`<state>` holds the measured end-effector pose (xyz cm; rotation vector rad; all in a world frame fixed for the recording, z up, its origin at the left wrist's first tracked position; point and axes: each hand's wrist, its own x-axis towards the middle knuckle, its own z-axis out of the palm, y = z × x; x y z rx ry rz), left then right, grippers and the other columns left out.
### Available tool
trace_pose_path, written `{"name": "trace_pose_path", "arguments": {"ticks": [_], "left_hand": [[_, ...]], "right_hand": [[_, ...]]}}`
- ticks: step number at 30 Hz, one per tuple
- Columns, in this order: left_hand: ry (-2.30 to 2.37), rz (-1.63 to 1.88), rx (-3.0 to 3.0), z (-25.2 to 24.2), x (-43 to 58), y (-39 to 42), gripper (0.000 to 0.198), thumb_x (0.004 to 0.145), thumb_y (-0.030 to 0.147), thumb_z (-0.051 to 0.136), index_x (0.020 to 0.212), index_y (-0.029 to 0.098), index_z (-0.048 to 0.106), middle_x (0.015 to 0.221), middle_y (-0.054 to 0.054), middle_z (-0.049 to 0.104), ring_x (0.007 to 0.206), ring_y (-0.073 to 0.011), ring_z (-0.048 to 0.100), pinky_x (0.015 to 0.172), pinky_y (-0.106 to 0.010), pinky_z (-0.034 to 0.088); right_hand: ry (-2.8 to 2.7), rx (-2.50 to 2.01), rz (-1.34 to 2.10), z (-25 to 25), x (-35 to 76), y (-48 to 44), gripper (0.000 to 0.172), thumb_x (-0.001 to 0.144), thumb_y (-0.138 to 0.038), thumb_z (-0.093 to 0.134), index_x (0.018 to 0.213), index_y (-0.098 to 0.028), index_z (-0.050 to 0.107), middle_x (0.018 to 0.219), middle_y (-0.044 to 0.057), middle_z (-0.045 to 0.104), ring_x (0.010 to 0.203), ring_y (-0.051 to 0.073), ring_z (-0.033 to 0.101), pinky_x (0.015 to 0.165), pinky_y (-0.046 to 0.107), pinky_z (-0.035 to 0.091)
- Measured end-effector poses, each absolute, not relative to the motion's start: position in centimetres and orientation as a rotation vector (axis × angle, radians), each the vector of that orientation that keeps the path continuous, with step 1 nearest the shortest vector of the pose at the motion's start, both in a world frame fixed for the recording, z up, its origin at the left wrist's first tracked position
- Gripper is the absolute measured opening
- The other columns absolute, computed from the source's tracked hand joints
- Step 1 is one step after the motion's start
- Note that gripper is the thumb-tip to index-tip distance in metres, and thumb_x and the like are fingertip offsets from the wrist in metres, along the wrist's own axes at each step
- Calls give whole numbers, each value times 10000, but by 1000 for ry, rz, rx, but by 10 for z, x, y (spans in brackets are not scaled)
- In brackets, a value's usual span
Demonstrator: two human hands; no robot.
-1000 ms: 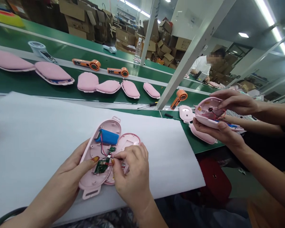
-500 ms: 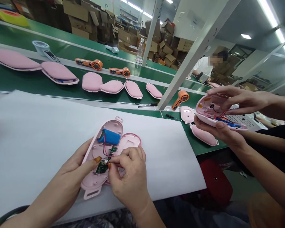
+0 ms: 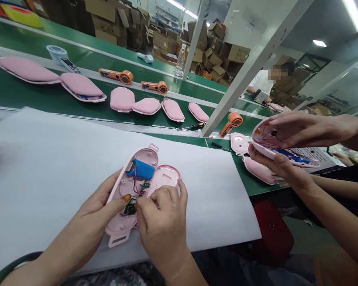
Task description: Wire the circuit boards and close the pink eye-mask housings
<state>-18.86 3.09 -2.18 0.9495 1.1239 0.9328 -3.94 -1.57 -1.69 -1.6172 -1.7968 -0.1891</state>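
My left hand [image 3: 103, 212] grips an open pink plastic shell [image 3: 123, 190] from its left side, thumb on the inside. Inside the shell lie a blue battery [image 3: 141, 170], red and black wires and a small green circuit board [image 3: 129, 207]. My right hand [image 3: 164, 216] is pinched at the board, fingertips pressed together over the wires beside it. A second pink shell half [image 3: 165, 178] lies under and to the right of the first, partly hidden by my right hand. All of this rests on a white foam sheet [image 3: 47, 159].
A co-worker's two hands [image 3: 286, 147] at the right hold another open pink shell [image 3: 268, 141]. Several closed pink shells [image 3: 122, 99] and orange handheld devices [image 3: 116, 75] lie on the green conveyor belt. A slanted white post [image 3: 241, 75], screwdrivers [image 3: 193, 127] and cardboard boxes stand beyond.
My right hand has slid a little left and down onto the circuit board, covering more of it. The view has shifted slightly; the co-worker's hands have tilted their shell.
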Motion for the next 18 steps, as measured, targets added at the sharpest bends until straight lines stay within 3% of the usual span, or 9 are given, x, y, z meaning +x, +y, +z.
{"name": "trace_pose_path", "arguments": {"ticks": [4,12,15,18], "left_hand": [[1133,920,910,-22,-189,31,613,762,528,785,1345,530,594,1505,144,587,1426,-297,490,1224,-401,369],[1136,924,943,-21,-188,30,620,780,518,784,1368,496,588,1525,159,570,1418,-250,501,1170,-261,403],[1138,921,952,-20,-188,30,607,786,531,783,1361,493,591,1503,160,592,1412,-243,505,1140,-228,424],[1147,917,1008,-17,-188,30,582,820,548,751,1373,504,575,1485,175,601,1409,-209,501,1087,-166,437]], "right_hand": [[-1759,-1589,-146,-21,-40,-14,349,1012,-313,424,834,-272,721,779,-23,614,795,162,650,938,623,494],[-1757,-1615,-119,-17,-42,-14,501,998,-211,304,743,-288,729,745,-45,623,799,120,638,867,569,522],[-1844,-1642,-204,-18,-43,-16,510,1015,-188,297,749,-282,723,757,-38,616,819,129,632,955,579,507],[-1896,-1607,-237,-21,-43,-18,327,996,-167,454,780,-237,689,793,-4,620,859,172,619,1092,591,460]]}}
